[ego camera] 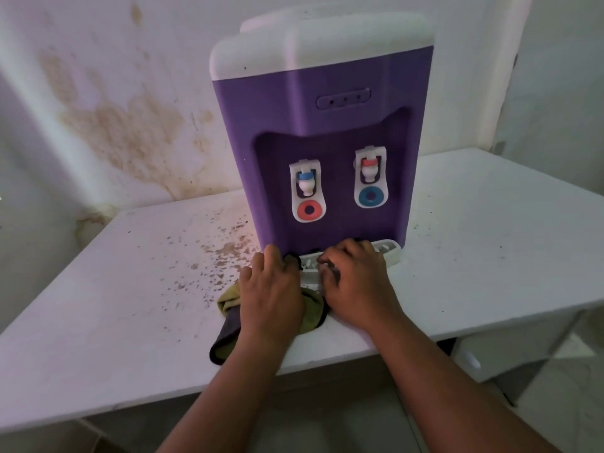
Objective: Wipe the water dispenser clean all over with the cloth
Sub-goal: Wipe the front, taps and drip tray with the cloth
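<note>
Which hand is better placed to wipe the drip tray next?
Probably the left hand: it rests on the cloth at the drip tray left end. The right hand lies on the tray with no cloth visible under it.

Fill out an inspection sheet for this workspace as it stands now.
Surface: white table, brown specks and stains left of the dispenser.
Job's things: purple water dispenser upright; cloth bunched at its base; white drip tray in front.
Clutter: nothing seen.
Grippers: left hand presses the cloth; right hand rests on the drip tray, fingers curled.
Cables: nothing seen.
Surroundings: wall with brown stains.
</note>
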Available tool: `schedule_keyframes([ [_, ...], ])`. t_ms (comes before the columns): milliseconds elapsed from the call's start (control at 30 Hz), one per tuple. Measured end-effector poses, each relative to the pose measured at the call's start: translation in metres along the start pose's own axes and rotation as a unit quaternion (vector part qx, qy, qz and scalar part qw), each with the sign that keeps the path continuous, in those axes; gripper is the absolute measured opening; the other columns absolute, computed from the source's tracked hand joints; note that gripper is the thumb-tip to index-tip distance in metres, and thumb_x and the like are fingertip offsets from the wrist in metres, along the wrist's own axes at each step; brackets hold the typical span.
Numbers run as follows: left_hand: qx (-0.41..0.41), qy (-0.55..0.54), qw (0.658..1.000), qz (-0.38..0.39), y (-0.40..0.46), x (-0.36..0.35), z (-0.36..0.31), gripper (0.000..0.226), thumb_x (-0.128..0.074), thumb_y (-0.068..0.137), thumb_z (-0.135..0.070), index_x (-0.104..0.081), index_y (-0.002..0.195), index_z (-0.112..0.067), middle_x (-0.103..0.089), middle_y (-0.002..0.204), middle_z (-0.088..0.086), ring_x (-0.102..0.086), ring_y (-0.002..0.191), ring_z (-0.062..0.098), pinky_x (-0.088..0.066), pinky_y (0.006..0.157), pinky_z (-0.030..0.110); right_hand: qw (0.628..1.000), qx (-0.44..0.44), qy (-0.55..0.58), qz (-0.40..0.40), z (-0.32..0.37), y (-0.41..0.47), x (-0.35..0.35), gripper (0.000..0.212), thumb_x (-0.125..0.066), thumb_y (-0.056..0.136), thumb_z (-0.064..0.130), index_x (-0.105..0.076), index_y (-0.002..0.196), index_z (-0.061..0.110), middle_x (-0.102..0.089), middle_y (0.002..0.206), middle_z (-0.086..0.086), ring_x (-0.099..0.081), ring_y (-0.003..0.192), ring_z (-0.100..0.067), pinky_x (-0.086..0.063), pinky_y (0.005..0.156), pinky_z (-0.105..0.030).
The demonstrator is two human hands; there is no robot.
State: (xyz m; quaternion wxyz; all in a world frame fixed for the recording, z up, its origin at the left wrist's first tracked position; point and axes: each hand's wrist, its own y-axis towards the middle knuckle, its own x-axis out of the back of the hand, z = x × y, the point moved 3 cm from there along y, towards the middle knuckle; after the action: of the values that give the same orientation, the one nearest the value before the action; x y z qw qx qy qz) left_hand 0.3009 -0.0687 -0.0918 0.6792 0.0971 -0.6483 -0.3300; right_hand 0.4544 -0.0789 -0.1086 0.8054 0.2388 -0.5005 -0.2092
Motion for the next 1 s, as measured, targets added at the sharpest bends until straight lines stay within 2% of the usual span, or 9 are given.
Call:
schedule_keyframes([
  [433,0.02,0.009,0.998,0.053,0.003,0.002,-0.001,0.023,-0.053,0.101,-0.027,-0.063,0.122,-0.022,-0.045,0.119,0.005,-0.052,0.106,0.027,-0.045,0.091,0.04,1.0,-0.003,-0.01,0.005,0.002,-0.003,0.001,0.017,-0.055,0.097,0.038,-0.062,0.108,0.029,-0.059,0.107,0.007,-0.047,0.103,-0.014,-0.043,0.092,-0.035],
  [633,0.061,-0.059,0.996,-0.008,-0.005,-0.003,0.005,0.023,-0.074,0.091,-0.027,-0.07,0.113,-0.023,-0.056,0.109,0.002,-0.057,0.098,0.024,-0.05,0.087,0.041,1.0,-0.004,-0.004,0.011,0.003,-0.002,0.001,0.017,-0.054,0.097,0.039,-0.061,0.109,0.029,-0.059,0.108,0.007,-0.047,0.103,-0.014,-0.043,0.094,-0.035],
  [767,0.063,-0.11,0.989,-0.081,-0.004,-0.005,0.005,0.025,-0.075,0.092,-0.024,-0.072,0.116,-0.019,-0.062,0.109,0.004,-0.061,0.096,0.025,-0.052,0.084,0.043,1.0,-0.005,-0.006,0.017,0.004,-0.001,0.0,0.019,-0.053,0.097,0.04,-0.06,0.112,0.029,-0.059,0.111,0.007,-0.047,0.106,-0.015,-0.043,0.097,-0.036],
  [1000,0.013,-0.086,0.996,-0.038,0.005,-0.008,-0.001,0.015,-0.065,0.097,-0.028,-0.074,0.109,-0.023,-0.06,0.105,-0.001,-0.06,0.093,0.022,-0.053,0.085,0.04,1.0,-0.006,-0.003,0.014,0.003,-0.001,-0.001,0.02,-0.054,0.096,0.04,-0.06,0.112,0.029,-0.06,0.112,0.007,-0.048,0.107,-0.015,-0.044,0.098,-0.037],
])
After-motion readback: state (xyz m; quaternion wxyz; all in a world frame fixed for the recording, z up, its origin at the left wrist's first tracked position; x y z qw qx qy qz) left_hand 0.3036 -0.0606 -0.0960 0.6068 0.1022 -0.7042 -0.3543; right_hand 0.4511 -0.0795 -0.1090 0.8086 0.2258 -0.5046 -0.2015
